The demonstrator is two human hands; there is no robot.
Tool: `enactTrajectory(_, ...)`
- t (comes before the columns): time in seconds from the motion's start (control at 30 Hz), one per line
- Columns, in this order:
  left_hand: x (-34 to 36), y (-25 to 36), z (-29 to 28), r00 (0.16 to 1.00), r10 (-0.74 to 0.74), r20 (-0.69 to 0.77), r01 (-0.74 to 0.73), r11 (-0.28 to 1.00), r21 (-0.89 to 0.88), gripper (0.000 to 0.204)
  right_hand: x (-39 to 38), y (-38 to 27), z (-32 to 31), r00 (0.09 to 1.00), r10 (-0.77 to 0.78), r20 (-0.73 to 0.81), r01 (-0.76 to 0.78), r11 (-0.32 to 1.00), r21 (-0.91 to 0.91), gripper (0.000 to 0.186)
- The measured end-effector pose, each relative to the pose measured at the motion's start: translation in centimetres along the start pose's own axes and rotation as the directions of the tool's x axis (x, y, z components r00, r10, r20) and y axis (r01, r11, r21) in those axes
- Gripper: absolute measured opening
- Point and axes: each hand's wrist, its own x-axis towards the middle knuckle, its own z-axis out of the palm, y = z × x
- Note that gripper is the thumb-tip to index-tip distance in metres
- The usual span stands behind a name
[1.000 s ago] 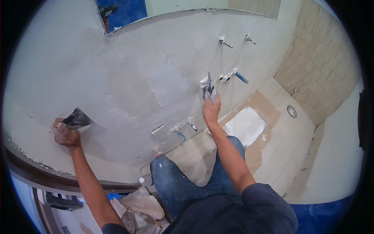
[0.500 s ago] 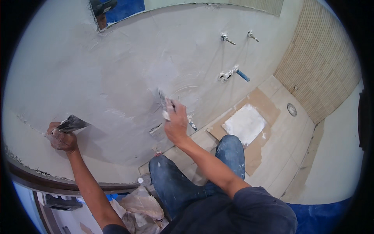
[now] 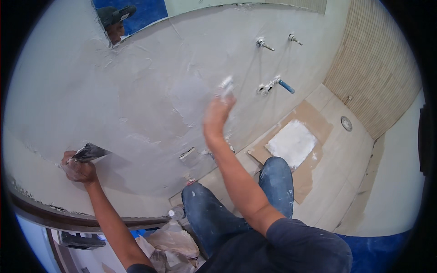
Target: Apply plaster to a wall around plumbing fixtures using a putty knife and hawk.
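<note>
My left hand [image 3: 79,170], fingers wrapped round the handle, holds a wide putty knife [image 3: 93,152] near the lower left of the plastered wall [image 3: 145,86]. Its dark blade points right. My right hand [image 3: 219,116] grips a second putty knife [image 3: 225,86] in front of the middle of the wall, left of the pipe stubs. Motion blurs that blade, and I cannot tell whether it touches the plaster. Smeared, uneven patches of grey-white plaster cover the wall around both hands.
Two capped pipe fittings [image 3: 265,44] and a blue pipe stub [image 3: 286,87] jut from the wall. A mirror [image 3: 150,11] is at the top. White-coated board [image 3: 292,144] lies on cardboard [image 3: 314,119] by my knees. A drain [image 3: 346,123] and crumpled plastic bag [image 3: 170,241] are on the floor.
My right hand has swept up and to the right across the wall with its putty knife. The left hand keeps its hold, slightly shifted in the picture as the view moved.
</note>
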Motion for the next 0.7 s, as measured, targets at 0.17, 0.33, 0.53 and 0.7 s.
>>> enactTrajectory(0.17, 0.6, -0.2, -0.4, 0.999, 0.031, 0.024, -0.034, 0.994, 0.106, 0.045, -6.9, -9.0, -0.2, 0.875, -0.452, 0.175, 0.479, 0.860, -0.176, 0.073)
enactTrajectory(0.33, 0.1, -0.6, -0.8, 0.996, -0.083, -0.010, 0.084, 0.996, 0.039, 0.037, -6.7, -8.6, -4.6, 0.486, -0.628, 0.608, 0.808, 0.588, -0.039, 0.068)
enactTrajectory(0.53, 1.0, 0.2, -0.4, 0.990, 0.134, 0.042, -0.138, 0.985, 0.103, 0.022, 6.2, -9.9, -5.0, 0.168, -0.916, 0.364, 0.968, 0.084, -0.236, 0.060)
enactTrajectory(0.7, -0.1, -1.2, -0.7, 1.000, -0.012, -0.001, 0.012, 0.999, -0.033, 0.032, 9.0, -9.0, -3.0, 0.031, -0.951, 0.307, 0.984, -0.025, -0.177, 0.057)
